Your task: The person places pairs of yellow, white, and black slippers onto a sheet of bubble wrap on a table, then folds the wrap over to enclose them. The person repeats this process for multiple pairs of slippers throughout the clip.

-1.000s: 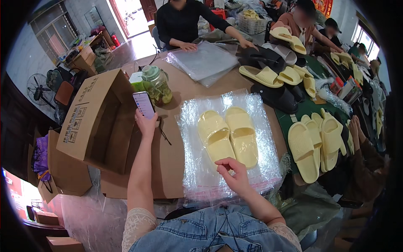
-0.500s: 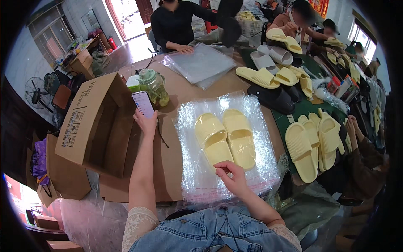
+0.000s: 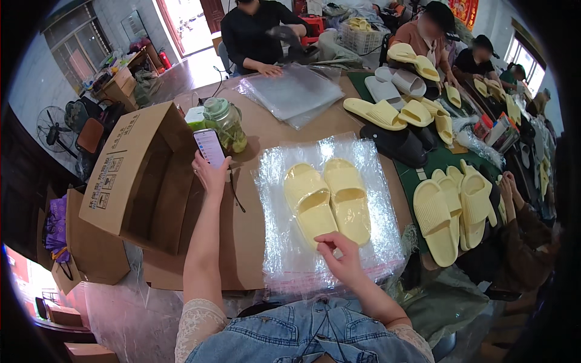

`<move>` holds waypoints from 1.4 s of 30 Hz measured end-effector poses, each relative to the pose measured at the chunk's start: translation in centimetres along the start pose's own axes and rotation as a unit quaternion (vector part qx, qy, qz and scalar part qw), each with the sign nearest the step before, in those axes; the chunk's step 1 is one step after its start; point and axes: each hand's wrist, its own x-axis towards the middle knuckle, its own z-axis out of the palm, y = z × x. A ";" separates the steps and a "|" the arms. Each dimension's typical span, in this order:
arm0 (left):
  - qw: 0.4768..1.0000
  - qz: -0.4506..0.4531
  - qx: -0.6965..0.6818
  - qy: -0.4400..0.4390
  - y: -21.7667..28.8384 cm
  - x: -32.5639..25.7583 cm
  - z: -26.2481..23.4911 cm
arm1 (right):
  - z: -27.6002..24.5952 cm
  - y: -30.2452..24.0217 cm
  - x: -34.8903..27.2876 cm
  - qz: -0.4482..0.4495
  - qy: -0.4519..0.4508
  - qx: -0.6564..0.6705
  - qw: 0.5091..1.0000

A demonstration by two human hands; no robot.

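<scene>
- My left hand (image 3: 211,175) is wrapped around the lower end of a phone (image 3: 209,147), its lit screen facing me.
- My right hand (image 3: 342,257) is loosely curled, thumb near forefinger, at the heel of the left slipper; I can't tell whether it pinches anything.
- The pair of yellow slippers (image 3: 340,201) lies side by side, toes away from me, on the clear bags (image 3: 384,199) or within the top one; I can't tell which.
- Those bags lie on the surface (image 3: 239,260) before me.
- A green-lidded jar (image 3: 229,124) stands just behind the phone, near an open cardboard box (image 3: 130,163).
- More yellow slippers (image 3: 434,218) stand to my right.
</scene>
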 end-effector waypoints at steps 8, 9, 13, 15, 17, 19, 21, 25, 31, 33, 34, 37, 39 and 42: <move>0.984 0.152 -0.063 0.064 1.2 -2.5 -4.9 | -4.9 -0.1 3.4 -0.008 0.061 -0.294 0.954; 0.979 0.180 -0.080 0.046 2.3 -3.8 -5.5 | -4.8 0.7 3.6 -0.008 0.065 -0.325 0.943; 0.929 0.282 -0.169 -0.169 6.2 -10.5 -8.3 | -4.4 2.0 3.9 0.001 0.052 -0.424 0.904; 0.894 0.312 -0.186 -0.262 8.8 -12.9 -9.6 | -4.0 1.1 4.1 -0.014 0.048 -0.435 0.899; 0.868 0.340 -0.170 -0.320 11.3 -14.5 -10.7 | -4.5 -0.1 4.5 -0.035 0.115 -0.435 0.893; 0.862 0.315 -0.187 -0.351 11.5 -15.4 -10.2 | -5.5 -0.4 4.9 -0.054 0.172 -0.454 0.873; 0.857 0.294 -0.200 -0.373 11.1 -16.3 -9.4 | -6.4 1.0 4.6 0.023 0.130 -0.471 0.872; 0.850 0.270 -0.217 -0.397 10.7 -17.1 -9.0 | -4.8 2.6 5.9 0.047 0.044 -0.480 0.875; 0.856 0.255 -0.252 -0.373 8.9 -15.8 -8.7 | -0.3 5.0 9.3 0.083 0.018 -0.476 0.876; 0.902 0.230 -0.222 -0.290 7.6 -13.8 -8.4 | 0.1 7.3 9.0 0.046 0.072 -0.445 0.892; 0.921 0.216 -0.206 -0.249 6.7 -12.6 -8.3 | 0.2 7.8 8.6 0.039 0.089 -0.430 0.898; 0.977 0.125 -0.128 -0.115 3.4 -7.4 -6.9 | 0.1 8.3 8.3 0.015 0.127 -0.399 0.908; 0.994 0.071 -0.053 -0.059 0.7 -4.4 -5.9 | 0.3 8.5 8.2 0.005 0.138 -0.385 0.913; 0.999 -0.016 -0.002 -0.036 -1.7 -2.0 -4.3 | 0.3 8.6 8.2 0.009 0.140 -0.372 0.918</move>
